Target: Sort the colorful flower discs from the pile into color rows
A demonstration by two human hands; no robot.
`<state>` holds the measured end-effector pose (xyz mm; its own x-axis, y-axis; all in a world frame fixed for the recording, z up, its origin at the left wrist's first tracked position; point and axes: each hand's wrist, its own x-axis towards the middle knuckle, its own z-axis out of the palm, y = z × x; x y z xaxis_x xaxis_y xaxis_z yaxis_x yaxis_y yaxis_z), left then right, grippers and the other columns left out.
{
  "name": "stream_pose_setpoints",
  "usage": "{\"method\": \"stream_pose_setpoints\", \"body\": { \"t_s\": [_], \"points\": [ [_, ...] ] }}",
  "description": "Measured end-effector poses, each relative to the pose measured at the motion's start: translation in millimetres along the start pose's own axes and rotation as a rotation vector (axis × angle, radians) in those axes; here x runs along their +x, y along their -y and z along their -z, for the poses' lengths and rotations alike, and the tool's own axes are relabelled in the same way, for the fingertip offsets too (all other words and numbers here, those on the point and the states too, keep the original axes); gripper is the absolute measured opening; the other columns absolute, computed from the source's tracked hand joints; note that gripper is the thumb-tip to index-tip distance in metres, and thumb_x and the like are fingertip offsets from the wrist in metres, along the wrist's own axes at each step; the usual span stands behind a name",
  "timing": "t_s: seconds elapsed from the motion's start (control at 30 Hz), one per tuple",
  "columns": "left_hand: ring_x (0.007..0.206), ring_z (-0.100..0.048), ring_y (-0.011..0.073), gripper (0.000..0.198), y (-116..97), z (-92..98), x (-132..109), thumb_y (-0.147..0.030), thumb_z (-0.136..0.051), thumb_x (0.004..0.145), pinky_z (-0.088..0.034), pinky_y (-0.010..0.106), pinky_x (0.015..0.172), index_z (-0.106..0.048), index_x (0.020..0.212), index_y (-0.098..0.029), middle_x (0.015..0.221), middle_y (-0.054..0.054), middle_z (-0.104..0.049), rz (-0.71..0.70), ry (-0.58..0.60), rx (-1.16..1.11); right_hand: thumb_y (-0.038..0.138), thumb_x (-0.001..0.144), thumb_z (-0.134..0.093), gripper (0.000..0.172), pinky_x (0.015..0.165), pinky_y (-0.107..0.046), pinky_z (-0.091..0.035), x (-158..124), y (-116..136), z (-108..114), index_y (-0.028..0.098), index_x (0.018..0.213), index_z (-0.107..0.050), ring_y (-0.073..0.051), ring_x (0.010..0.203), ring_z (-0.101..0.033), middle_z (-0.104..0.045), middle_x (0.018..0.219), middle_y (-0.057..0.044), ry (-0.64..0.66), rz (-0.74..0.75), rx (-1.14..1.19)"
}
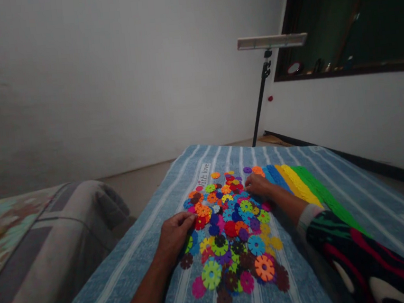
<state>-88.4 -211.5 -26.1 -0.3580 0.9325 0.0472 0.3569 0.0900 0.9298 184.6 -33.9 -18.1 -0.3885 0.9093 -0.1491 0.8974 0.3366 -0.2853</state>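
Nearest me, the right arm's patterned sleeve [361,245] runs out of sight at the lower right, while the left forearm [148,280] is cut off at the bottom. Between the arms, notched plastic discs [231,228] of many colours lie heaped on the cloth-covered table [114,274], overlapping so that many show only part of a rim. The left hand [177,231] is at the heap's left edge, thumb and bent fingers close together against the discs; whether it has hold of one I can't tell. The right hand [258,185] sits farther up on the other side, its fingers curled, and what lies beneath them is hidden. Its arm and sleeve block part of the coloured rows [299,180], blue, orange, yellow and green, whose makeup is blurred. Off to the left, grey-covered furniture [68,250] goes out of view, perhaps a bed or a seat. Beyond the table a black stand [260,100] holds up a long flat panel [272,42], its foot hidden. Behind, small objects along the sill of a dark window [360,17] are mostly too dim to name.
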Motion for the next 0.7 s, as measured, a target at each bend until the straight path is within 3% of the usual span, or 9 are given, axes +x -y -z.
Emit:
{"method": "stream_pose_setpoints", "body": {
  "t_s": [0.33, 0.53, 0.7],
  "points": [
    [0.063, -0.06, 0.0183, 0.037, 3, -1.5, 0, -0.05, -0.064, 0.061, -0.045, 0.028, 0.061, -0.075, 0.071, -0.016, 0.065, 0.003, -0.069, 0.013, 0.014, -0.017, 0.038, 0.092, -0.061, 0.035, 0.085, -0.041, -0.055, 2, 6, -6, 0.017, 0.119, -0.061, -0.022, 0.102, -0.062, -0.062, 0.121, -0.007, 0.061, -0.093, 0.089],
    [0.062, -0.06, 0.0187, 0.036, -1, -0.9, -2, -0.05, -0.064, 0.061, -0.045, 0.027, 0.061, -0.074, 0.068, -0.017, 0.063, 0.002, -0.069, -0.002, 0.013, -0.01, 0.038, 0.092, -0.062, 0.036, 0.084, -0.04, -0.055, 4, 8, -11, 0.017, 0.12, -0.06, -0.021, 0.102, -0.062, -0.062, 0.121, -0.008, 0.027, -0.152, 0.158],
    [0.063, -0.06, 0.0185, 0.035, 1, -1.2, -1, -0.049, -0.064, 0.06, -0.045, 0.027, 0.061, -0.075, 0.069, -0.016, 0.065, 0.002, -0.07, 0.005, 0.01, -0.015, 0.038, 0.094, -0.059, 0.033, 0.084, -0.041, -0.055, 2, -1, -10, 0.018, 0.12, -0.06, -0.02, 0.1, -0.063, -0.062, 0.12, -0.007, -0.031, -0.104, 0.26]
  ]
}}
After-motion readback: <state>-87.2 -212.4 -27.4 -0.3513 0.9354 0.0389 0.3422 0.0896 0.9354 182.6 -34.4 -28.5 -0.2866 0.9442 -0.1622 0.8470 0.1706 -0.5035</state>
